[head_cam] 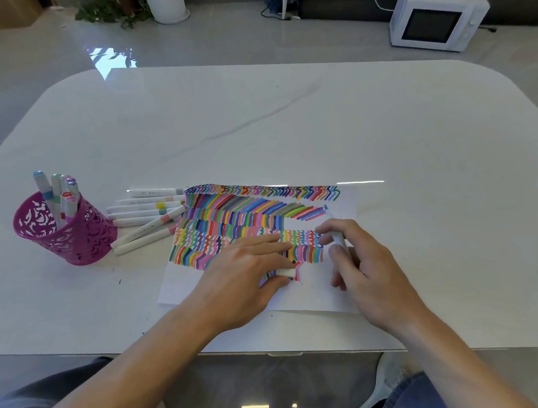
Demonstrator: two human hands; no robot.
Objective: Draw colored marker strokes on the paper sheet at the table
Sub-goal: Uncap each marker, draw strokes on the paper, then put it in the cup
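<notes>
A white paper sheet point(317, 296) lies near the table's front edge, most of it covered with rows of colored strokes. My left hand point(247, 268) rests on the sheet and pinches a white marker cap point(285, 272) between thumb and fingers. My right hand point(364, 265) holds a white marker point(336, 232) near the right end of the stroke rows; its bluish tip points up and away, off the paper.
A magenta cut-out pen cup point(66, 231) with several markers stands at the left. Several white markers point(148, 217) lie loose between the cup and the sheet. The white table point(303, 124) stretches far behind; its front edge runs close below my wrists.
</notes>
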